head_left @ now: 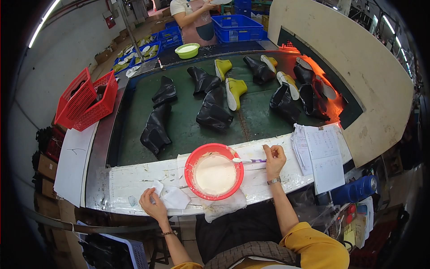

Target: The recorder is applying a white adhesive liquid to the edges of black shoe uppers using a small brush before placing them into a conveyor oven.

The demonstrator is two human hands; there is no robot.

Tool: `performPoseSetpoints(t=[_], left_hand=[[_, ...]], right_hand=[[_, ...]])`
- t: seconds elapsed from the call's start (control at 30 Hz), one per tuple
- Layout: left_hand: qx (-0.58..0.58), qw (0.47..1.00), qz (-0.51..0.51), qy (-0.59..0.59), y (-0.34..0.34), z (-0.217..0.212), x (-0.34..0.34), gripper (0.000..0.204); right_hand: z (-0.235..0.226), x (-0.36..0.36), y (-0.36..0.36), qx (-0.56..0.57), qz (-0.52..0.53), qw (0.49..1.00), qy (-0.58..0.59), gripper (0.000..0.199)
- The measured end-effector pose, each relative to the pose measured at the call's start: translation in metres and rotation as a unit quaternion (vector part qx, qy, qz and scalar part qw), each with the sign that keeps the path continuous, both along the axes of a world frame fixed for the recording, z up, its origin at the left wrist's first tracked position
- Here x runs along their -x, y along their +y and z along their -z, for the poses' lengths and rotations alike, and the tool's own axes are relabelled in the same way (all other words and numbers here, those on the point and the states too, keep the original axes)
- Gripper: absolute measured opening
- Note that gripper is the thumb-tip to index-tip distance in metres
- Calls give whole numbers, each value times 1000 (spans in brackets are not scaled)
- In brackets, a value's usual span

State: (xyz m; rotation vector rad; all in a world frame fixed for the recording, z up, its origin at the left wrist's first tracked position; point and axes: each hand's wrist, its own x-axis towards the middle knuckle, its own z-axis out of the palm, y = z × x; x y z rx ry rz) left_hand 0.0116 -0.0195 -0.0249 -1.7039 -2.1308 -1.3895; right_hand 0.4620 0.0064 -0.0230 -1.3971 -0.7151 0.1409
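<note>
A red bowl (190, 186) of creamy white liquid sits in front of me on the white-covered ledge. My right hand (274, 162) is closed just right of the bowl, around the end of a toothbrush (256, 160) with a white and purple handle. The brush's head end lies over the bowl's right rim. To the left of the bowl, my left hand (153, 204) has its fingers curled at the edge of a white cloth (175, 197), apparently pinching it. Another crumpled whitish cloth (225, 206) is partly under the bowl.
Black boot uppers (215, 110) and yellow shoe lasts (235, 92) stand and lie on the green conveyor belt (183, 127). An orange-glowing opening (333, 105) is at the right. Papers (323, 157) lie beside my right hand; red baskets (96, 105) stand left. A person (197, 20) stands across the belt.
</note>
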Motion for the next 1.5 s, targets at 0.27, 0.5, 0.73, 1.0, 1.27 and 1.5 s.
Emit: performPoseSetpoints(t=[0.27,0.5,0.73,1.0,1.27,1.5], left_hand=[[-1,1000,1,3,1,0,0,14],[-2,1000,1,-1,1,1,0,14],[1,1000,1,-3,1,1,1,14],[0,1000,-2,-2,1,3,1,13],[5,1000,-3,-4,1,2,1,13],[1,1000,1,-2,0,2,1,14]], right_hand=[[6,-3,-2,39,-25,998,36,18],[3,-3,0,18,2,1000,3,15],[-1,-1,-2,28,-9,999,-16,17],[-1,-2,-5,33,-44,998,9,16],[3,-2,-2,13,-32,997,74,19],[4,-2,-1,19,5,999,-41,10]])
